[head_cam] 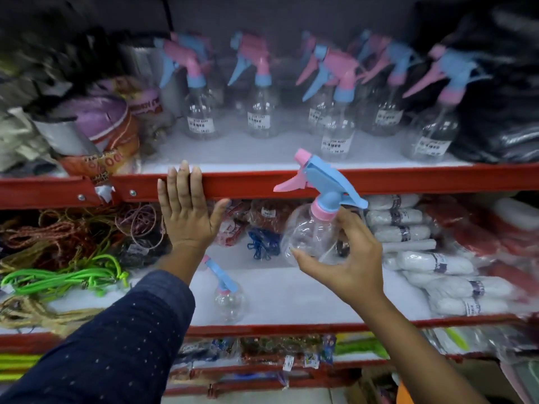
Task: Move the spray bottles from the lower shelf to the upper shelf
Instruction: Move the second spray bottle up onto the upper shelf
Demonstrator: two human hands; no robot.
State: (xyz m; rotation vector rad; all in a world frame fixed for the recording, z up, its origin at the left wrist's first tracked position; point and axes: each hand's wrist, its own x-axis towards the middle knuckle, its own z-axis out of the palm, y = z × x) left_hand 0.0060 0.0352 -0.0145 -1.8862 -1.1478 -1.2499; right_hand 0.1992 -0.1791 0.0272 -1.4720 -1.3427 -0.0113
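Note:
My right hand [348,259] grips a clear round spray bottle [313,228] with a blue and pink trigger head, held in the air in front of the upper shelf's red rail [408,179]. My left hand [186,209] rests flat, fingers spread, against that rail and holds nothing. One more clear spray bottle [229,298] with a blue head stands on the white lower shelf [291,293], just right of my left forearm. Several clear spray bottles [259,112] with pink and blue heads stand in a row on the upper shelf.
Coils of rope and green cord [61,278] fill the lower shelf's left side. White and red wrapped rolls [431,258] are stacked on its right. Bagged goods [96,132] crowd the upper shelf's left end, and dark packets [493,112] its right end.

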